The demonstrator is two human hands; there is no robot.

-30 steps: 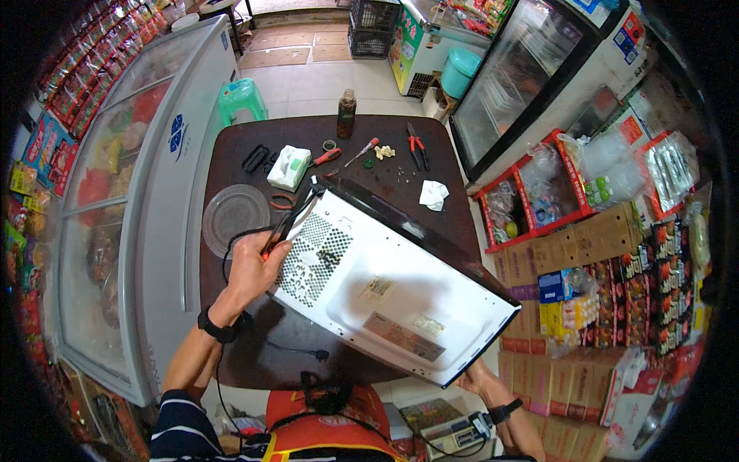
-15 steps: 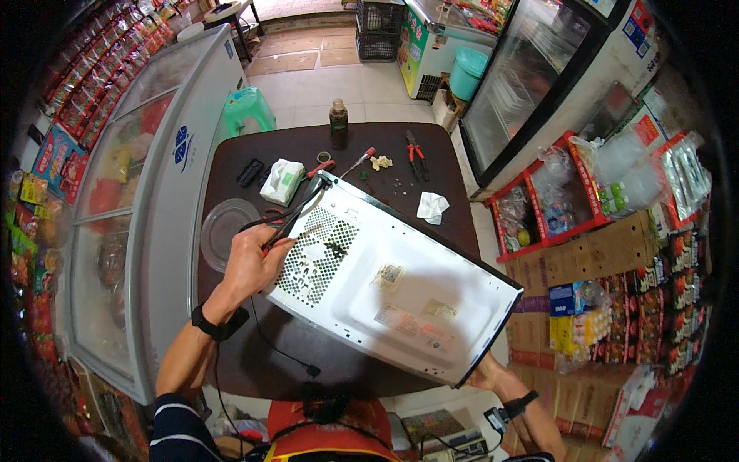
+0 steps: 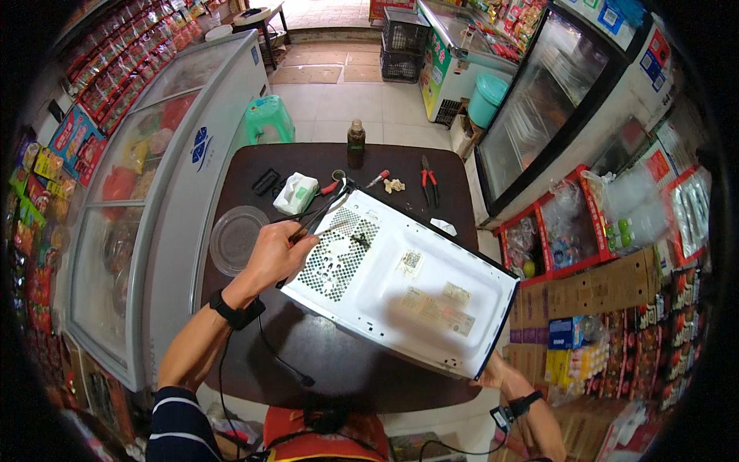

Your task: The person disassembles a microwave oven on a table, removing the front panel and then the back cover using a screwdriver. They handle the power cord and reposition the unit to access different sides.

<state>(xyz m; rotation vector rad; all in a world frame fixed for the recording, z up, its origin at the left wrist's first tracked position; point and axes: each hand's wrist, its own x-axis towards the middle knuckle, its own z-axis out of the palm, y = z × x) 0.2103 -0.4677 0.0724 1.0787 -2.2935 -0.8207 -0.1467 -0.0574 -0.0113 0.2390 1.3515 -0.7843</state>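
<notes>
The white casing [image 3: 399, 279] bears pale labels [image 3: 456, 294], too small to read

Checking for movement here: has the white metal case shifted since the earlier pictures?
Yes: the white metal case has shifted forward in this view, toward the white tissue lying on the table, and now partly hides it.

At the table's [image 3: 369, 377] near right corner, the white casing [image 3: 396, 281] hides most fingers of my right hand [image 3: 494, 374], and its labels [image 3: 456, 294] are too small to read.

Smooth, glossy white casing [image 3: 396, 277], metal-looking — dark, smooth tabletop [image 3: 346, 377] with soft sheen
</notes>
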